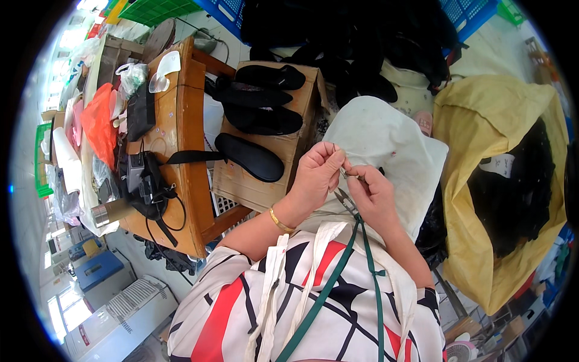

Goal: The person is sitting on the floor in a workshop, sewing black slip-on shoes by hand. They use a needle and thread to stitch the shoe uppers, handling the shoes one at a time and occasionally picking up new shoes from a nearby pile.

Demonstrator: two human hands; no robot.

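My left hand (318,172) and my right hand (373,192) meet above my lap, fingertips almost touching. Each is closed in a pinch, on something too small and too covered by fingers to name. Just below them, between the hands, lies a pair of metal thread snips (347,204) tied to a dark green ribbon (326,291). Its far end goes under my fingers, and I cannot tell whether I grip it. Beneath the hands a white cloth (386,136) covers my lap. Left of it, several black slip-on shoes (250,157) lie on a cardboard box (241,188).
At left is a wooden table (188,142) with a black corded device (142,181) and an orange plastic bag (99,123). A large yellow sack (464,199) holding black items stands open at right. More black items fill a blue crate (224,15) ahead.
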